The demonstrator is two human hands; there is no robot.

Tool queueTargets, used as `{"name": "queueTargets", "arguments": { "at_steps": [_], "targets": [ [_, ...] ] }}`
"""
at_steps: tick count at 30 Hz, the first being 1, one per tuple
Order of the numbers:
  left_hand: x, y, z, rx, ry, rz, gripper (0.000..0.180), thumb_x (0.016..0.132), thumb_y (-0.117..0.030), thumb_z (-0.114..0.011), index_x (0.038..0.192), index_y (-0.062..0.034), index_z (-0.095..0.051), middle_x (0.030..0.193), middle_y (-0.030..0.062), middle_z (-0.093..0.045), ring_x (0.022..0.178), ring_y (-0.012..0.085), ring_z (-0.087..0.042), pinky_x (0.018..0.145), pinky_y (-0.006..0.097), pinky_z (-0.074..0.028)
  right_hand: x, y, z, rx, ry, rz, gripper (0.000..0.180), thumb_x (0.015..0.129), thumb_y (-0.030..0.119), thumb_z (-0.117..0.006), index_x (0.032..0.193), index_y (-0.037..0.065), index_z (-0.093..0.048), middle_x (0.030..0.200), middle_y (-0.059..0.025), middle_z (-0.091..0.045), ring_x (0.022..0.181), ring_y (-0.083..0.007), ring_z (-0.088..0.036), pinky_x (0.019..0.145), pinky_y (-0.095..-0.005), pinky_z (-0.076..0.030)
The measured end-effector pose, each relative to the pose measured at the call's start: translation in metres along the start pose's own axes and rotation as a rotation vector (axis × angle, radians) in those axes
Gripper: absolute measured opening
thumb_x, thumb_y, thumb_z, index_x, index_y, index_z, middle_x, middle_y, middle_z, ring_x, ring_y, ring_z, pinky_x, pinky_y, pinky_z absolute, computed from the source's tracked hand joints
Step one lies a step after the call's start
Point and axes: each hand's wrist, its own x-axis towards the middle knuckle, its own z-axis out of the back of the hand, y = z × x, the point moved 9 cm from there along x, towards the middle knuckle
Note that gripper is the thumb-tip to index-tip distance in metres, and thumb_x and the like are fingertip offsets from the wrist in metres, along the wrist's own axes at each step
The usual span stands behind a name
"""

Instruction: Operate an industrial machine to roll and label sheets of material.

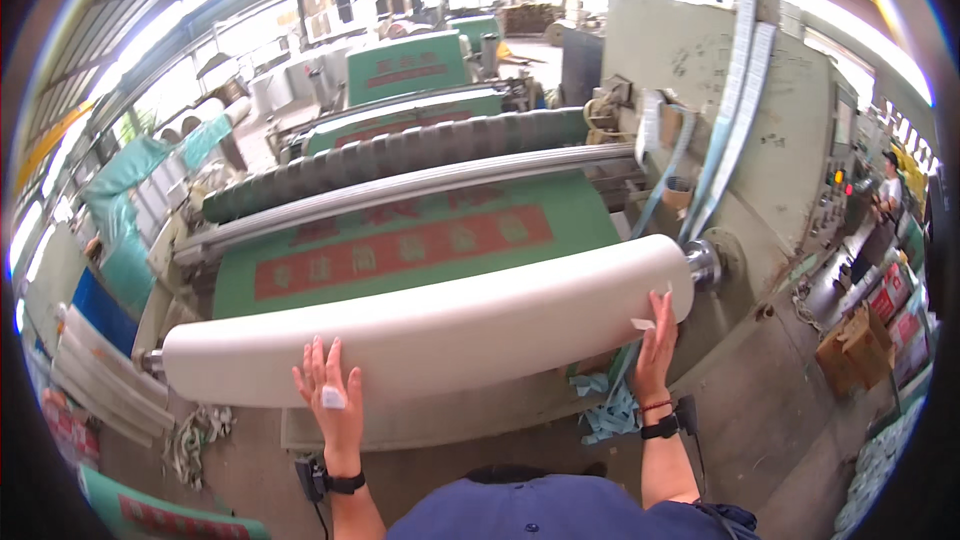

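A long white roll lies crosswise in front of me on a metal shaft, its right end farther from me than its left. My left hand rests on the near face of the roll, left of its middle, with fingers spread. A small white patch sits on the back of that hand. Near the roll's right end, my right hand lies against it with fingers stretched out. A small white scrap shows beside those fingers; whether it is stuck to the hand or the roll I cannot tell.
Behind the roll, green sheet with red print runs under a metal bar and a dark striped roller. A machine housing stands right. Blue strips lie below the roll. At far right are a cardboard box and a person.
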Motion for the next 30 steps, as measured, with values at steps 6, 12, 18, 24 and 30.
{"name": "queueTargets", "arguments": {
  "at_steps": [6,12,18,24,30],
  "targets": [
    [0.007,0.003,-0.017,0.063,-0.055,-0.046,0.055,0.107,-0.042,-0.062,0.154,-0.0152,-0.057,0.162,0.0151,-0.05,0.157,0.0355,-0.039,0.13,0.062,-0.017,-0.009,-0.039,0.006,0.13,-0.061,0.035,0.074,0.118,0.052,-0.025,0.166,-0.002,-0.036,0.164,-0.0209,-0.051,0.157,-0.039,-0.04,0.13,-0.0509,-0.026],
    [-0.012,0.006,0.005,0.048,-0.082,0.022,0.055,0.107,-0.044,-0.062,0.155,-0.0165,-0.058,0.165,0.0156,-0.048,0.157,0.0356,-0.039,0.13,0.061,-0.019,0.003,-0.049,0.014,0.173,-0.077,0.003,0.08,0.116,0.059,-0.026,0.172,0.002,-0.025,0.164,-0.022,-0.051,0.153,-0.0385,-0.046,0.127,-0.0512,-0.03],
    [-0.048,-0.016,0.005,0.03,-0.043,0.062,0.056,0.108,-0.043,-0.062,0.157,-0.0169,-0.056,0.169,0.0158,-0.043,0.155,0.0374,-0.04,0.128,0.062,-0.021,0.02,-0.081,0.023,0.249,-0.084,-0.046,0.083,0.115,0.062,-0.031,0.173,0.002,-0.024,0.163,-0.0215,-0.052,0.15,-0.0372,-0.049,0.126,-0.0501,-0.033],
    [-0.056,-0.042,-0.004,0.03,-0.036,0.051,0.059,0.105,-0.042,-0.065,0.157,-0.0169,-0.055,0.17,0.0139,-0.04,0.153,0.0366,-0.041,0.125,0.064,-0.025,0.035,-0.093,0.027,0.33,-0.024,-0.025,0.084,0.115,0.062,-0.032,0.172,0.001,-0.024,0.163,-0.0215,-0.052,0.151,-0.0362,-0.048,0.126,-0.0485,-0.032],
    [-0.064,-0.093,-0.031,0.055,-0.048,-0.015,0.059,0.103,-0.039,-0.068,0.156,-0.0156,-0.056,0.167,0.0162,-0.044,0.152,0.0369,-0.042,0.124,0.061,-0.028,0.028,-0.105,0.047,0.272,0.066,0.053,0.075,0.116,0.059,-0.028,0.161,0.002,-0.049,0.166,-0.0174,-0.049,0.158,-0.0358,-0.039,0.129,-0.0471,-0.027]
  ]
}}
